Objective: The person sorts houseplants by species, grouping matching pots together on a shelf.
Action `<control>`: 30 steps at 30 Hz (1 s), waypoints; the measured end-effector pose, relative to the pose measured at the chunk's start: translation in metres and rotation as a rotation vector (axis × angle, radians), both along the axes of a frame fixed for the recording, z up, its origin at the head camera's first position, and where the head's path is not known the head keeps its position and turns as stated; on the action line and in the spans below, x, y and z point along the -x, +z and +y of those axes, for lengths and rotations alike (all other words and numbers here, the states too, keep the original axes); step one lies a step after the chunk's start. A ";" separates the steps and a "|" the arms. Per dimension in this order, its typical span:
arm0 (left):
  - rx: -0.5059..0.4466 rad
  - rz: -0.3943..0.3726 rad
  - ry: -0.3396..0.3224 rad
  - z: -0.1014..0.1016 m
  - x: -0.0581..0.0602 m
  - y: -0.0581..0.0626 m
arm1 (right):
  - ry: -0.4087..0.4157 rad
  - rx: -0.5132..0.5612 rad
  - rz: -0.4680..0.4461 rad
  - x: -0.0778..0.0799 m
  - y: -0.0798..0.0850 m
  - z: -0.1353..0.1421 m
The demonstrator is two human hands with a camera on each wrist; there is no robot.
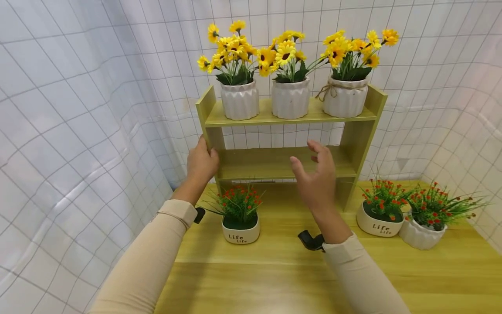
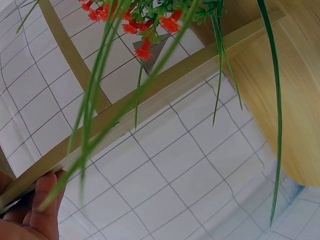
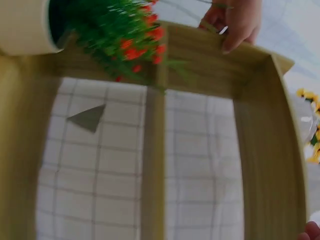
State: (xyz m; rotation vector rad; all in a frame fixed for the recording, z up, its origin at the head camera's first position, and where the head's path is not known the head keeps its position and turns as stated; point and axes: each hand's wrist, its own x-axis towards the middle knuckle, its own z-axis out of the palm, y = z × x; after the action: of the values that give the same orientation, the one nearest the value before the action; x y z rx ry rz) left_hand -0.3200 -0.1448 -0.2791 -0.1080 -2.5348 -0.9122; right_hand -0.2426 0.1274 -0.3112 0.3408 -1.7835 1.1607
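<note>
A wooden two-tier shelf (image 1: 290,163) stands on the table. My left hand (image 1: 201,163) grips the edge of its left side panel, the thumb in front; the left wrist view shows the fingers (image 2: 46,200) against the outer face. My right hand (image 1: 319,179) is held up before the middle board, thumb and fingers apart, holding nothing. Only its fingertips (image 3: 312,231) enter the right wrist view. Below the hands, a white "Life" pot (image 1: 241,235) with red flowers (image 1: 239,203) sits before the shelf's left part.
Three white ribbed pots with yellow flowers, left (image 1: 240,102), middle (image 1: 290,100) and right (image 1: 345,100), line the top board. At the table's right are another "Life" pot (image 1: 379,224) and a ribbed pot (image 1: 422,235), both with red flowers. A checked curtain (image 1: 78,109) surrounds the table (image 1: 255,279).
</note>
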 end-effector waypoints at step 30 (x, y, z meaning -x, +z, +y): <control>0.006 -0.016 0.008 0.000 0.002 -0.002 | -0.415 0.079 -0.424 -0.101 -0.120 0.174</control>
State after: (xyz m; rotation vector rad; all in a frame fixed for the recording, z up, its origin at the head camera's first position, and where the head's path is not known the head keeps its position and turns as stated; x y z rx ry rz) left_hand -0.3217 -0.1452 -0.2813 -0.0927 -2.5512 -0.9062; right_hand -0.1416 0.3017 -0.4311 -0.3372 -2.0356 1.0455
